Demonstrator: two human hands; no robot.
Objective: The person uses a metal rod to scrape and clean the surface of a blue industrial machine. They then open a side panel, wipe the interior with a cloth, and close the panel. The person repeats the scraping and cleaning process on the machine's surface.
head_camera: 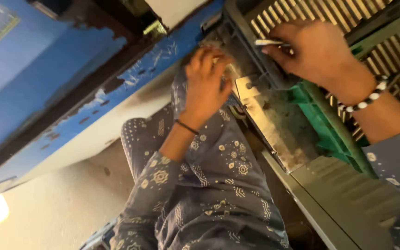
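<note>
Hands work close together at the upper middle of the view: the left hand (204,83), a thin dark band at its wrist, curls its fingers around a pale tuft of fibre (230,70) pressed against the edge of a dusty machine, while the right hand (313,51), at about two o'clock from it and wearing a black-and-white bead bracelet (365,99), pinches a slim silvery metal tool (269,42) between thumb and fingertips, its tip pointing toward nine o'clock. Behind the right hand, at twelve to two o'clock, runs a row of pale metal slats (329,14) set in a frame. Just beside the fibre, at four o'clock from the left hand, a flat grey metal plate (267,118) with a small hole slopes toward five o'clock, coated in lint; a green painted metal frame (325,125) lies along its far side (partly hidden by the right forearm). Blue-grey patterned fabric (209,185) of the person's clothing fills the lower middle and blocks what lies beneath the plate. At nine to eleven o'clock stands a blue painted wall (38,88) with chipped, peeling patches, above a pale dusty concrete floor (61,203); a bright glare sits at eight o'clock.
</note>
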